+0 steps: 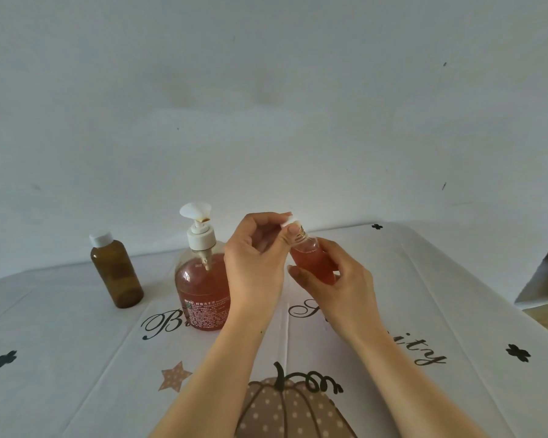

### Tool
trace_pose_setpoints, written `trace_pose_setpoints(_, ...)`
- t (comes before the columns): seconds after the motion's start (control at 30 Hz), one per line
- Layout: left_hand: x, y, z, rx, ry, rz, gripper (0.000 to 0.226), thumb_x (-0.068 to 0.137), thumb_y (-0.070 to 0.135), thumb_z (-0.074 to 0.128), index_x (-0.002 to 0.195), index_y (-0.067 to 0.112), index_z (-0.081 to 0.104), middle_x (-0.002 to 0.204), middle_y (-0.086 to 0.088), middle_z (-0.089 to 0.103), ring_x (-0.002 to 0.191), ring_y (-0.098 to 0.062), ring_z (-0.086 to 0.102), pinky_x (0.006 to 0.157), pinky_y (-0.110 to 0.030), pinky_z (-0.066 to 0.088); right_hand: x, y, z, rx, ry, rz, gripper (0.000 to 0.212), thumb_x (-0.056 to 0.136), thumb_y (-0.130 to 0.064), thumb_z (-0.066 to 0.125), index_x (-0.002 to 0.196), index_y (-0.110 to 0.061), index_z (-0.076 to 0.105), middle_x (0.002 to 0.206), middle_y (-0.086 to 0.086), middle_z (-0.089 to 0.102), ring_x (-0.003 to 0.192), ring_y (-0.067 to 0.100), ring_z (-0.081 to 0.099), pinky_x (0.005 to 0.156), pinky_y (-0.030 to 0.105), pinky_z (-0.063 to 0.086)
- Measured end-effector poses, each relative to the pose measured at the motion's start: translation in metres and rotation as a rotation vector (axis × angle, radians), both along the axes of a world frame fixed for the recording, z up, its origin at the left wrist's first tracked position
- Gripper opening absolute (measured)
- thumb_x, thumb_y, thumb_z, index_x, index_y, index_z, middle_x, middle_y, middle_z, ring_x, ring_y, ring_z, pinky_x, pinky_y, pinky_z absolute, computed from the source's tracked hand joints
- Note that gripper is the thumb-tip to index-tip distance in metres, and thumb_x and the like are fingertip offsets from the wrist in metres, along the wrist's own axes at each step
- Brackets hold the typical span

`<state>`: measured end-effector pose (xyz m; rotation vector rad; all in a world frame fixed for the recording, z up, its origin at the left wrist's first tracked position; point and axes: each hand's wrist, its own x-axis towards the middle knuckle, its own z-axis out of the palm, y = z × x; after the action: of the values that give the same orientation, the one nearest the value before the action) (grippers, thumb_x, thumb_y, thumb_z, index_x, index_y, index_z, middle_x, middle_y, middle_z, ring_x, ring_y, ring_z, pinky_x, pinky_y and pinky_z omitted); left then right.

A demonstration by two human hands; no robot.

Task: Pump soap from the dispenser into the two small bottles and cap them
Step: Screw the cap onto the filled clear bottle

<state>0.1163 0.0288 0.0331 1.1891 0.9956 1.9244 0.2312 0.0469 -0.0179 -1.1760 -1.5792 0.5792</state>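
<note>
So she's looking to be on the capping step for the second bottle. The right hand [339, 279] is wrapping its fingers round the small clear bottle [310, 259], holding it tilted above the table just right of the dispenser [203, 286]. The left hand [257, 263] is pinching the little white cap [289, 220] between thumb and fingertips right at the neck. The threads are still showing below it, so it's probably only just starting to go on.

The amber bottle [117, 273] is standing well off to the left with its own white cap [101, 239] already on. The glass is too dark to tell how full it is.

The next move is likely lining the cap up square on those threads and twisting it down while the right hand is keeping the bottle steady. The bottle is smooth, clear and round, with pinkish-orange soap inside, so probably a bit slippery. The dispenser is a fat clear bottle of the same soap with a glossy white pump. Everything's sitting on a creased white tablecloth [76, 358] with a pumpkin print.
</note>
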Motion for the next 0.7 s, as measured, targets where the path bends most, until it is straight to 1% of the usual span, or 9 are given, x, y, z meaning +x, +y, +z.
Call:
trace_pose_setpoints(0.13,-0.0013,0.0005,-0.0011,-0.023,0.003,-0.016,0.014,0.08,0.004,0.073,0.089,0.009,0.065,0.084,0.003,0.075,0.08,-0.009,0.071,0.071,-0.013,0.051,-0.0022,-0.0015,0.0006,0.019,0.013,0.003,0.05,0.069,-0.061,0.068,0.112,-0.037,0.066,0.101,-0.019,0.071,0.094,0.004,0.065,0.085,0.037,0.055)
trace_pose_setpoints(0.2,-0.001,0.0011,-0.0016,-0.033,0.006,-0.031,0.012,0.08,0.004,0.072,0.089,0.009,0.065,0.086,0.002,0.075,0.079,-0.01,0.072,0.07,-0.013,0.051,-0.0027,-0.0018,0.0008,0.02,0.016,0.003,0.051,0.068,-0.062,0.066,0.112,-0.036,0.066,0.101,-0.019,0.071,0.093,0.004,0.065,0.084,0.037,0.055)
trace_pose_setpoints(0.3,0.0003,0.0012,-0.0023,-0.036,0.027,-0.039,0.011,0.083,0.004,0.07,0.091,0.007,0.065,0.085,0.003,0.075,0.078,-0.009,0.072,0.069,-0.012,0.051,-0.0022,-0.0024,0.0015,0.014,0.026,-0.005,0.05,0.07,-0.059,0.069,0.113,-0.035,0.066,0.102,-0.017,0.071,0.094,0.005,0.065,0.084,0.037,0.055)
trace_pose_setpoints(0.4,0.0017,0.0016,-0.0028,-0.044,0.063,-0.052,0.007,0.086,0.002,0.066,0.091,0.005,0.063,0.087,0.005,0.075,0.079,-0.008,0.072,0.071,-0.013,0.051,-0.001,-0.0024,0.0023,0.001,0.029,-0.005,0.041,0.076,-0.046,0.078,0.114,-0.034,0.067,0.103,-0.017,0.071,0.095,0.005,0.065,0.085,0.036,0.055)
trace_pose_setpoints(0.5,0.0017,0.0024,-0.0032,-0.061,0.112,-0.062,0.004,0.089,0.001,0.062,0.092,0.003,0.061,0.1,0.003,0.073,0.089,-0.005,0.07,0.075,-0.011,0.05,-0.0004,-0.0019,0.0029,-0.011,0.028,-0.002,0.04,0.078,-0.042,0.08,0.114,-0.033,0.067,0.103,-0.016,0.071,0.095,0.005,0.064,0.085,0.034,0.055)
trace_pose_setpoints(0.57,0.0018,0.0019,-0.0027,-0.067,0.148,-0.05,0.004,0.089,0.007,0.064,0.092,0.006,0.061,0.108,0.004,0.069,0.093,0.0,0.067,0.073,-0.009,0.049,-0.0002,-0.0018,0.0026,-0.012,0.027,0.004,0.04,0.078,-0.044,0.078,0.114,-0.034,0.067,0.102,-0.017,0.071,0.095,0.005,0.064,0.085,0.035,0.055)
trace_pose_setpoints(0.6,0.0017,0.0019,-0.0024,-0.067,0.178,-0.021,0.008,0.087,0.012,0.068,0.091,0.008,0.062,0.108,0.004,0.068,0.091,0.002,0.066,0.071,-0.008,0.048,-0.0006,-0.0023,0.0022,-0.01,0.025,0.008,0.041,0.077,-0.046,0.077,0.114,-0.034,0.067,0.102,-0.017,0.071,0.094,0.005,0.065,0.085,0.036,0.055)
trace_pose_setpoints(0.63,0.0012,0.0019,-0.0018,-0.066,0.206,0.011,0.012,0.084,0.015,0.071,0.091,0.01,0.063,0.102,0.004,0.068,0.087,0.003,0.066,0.069,-0.007,0.047,-0.0013,-0.0028,0.0022,-0.006,0.024,0.011,0.042,0.075,-0.049,0.075,0.114,-0.034,0.066,0.102,-0.016,0.071,0.094,0.006,0.065,0.085,0.037,0.056)
trace_pose_setpoints(0.7,-0.0001,0.0012,-0.0001,-0.061,0.227,0.054,0.016,0.08,0.016,0.075,0.089,0.01,0.063,0.083,0.006,0.069,0.076,0.003,0.065,0.065,-0.007,0.046,-0.0026,-0.0037,0.0018,0.005,0.029,0.015,0.047,0.07,-0.056,0.07,0.113,-0.035,0.066,0.101,-0.017,0.071,0.094,0.006,0.065,0.085,0.037,0.056)
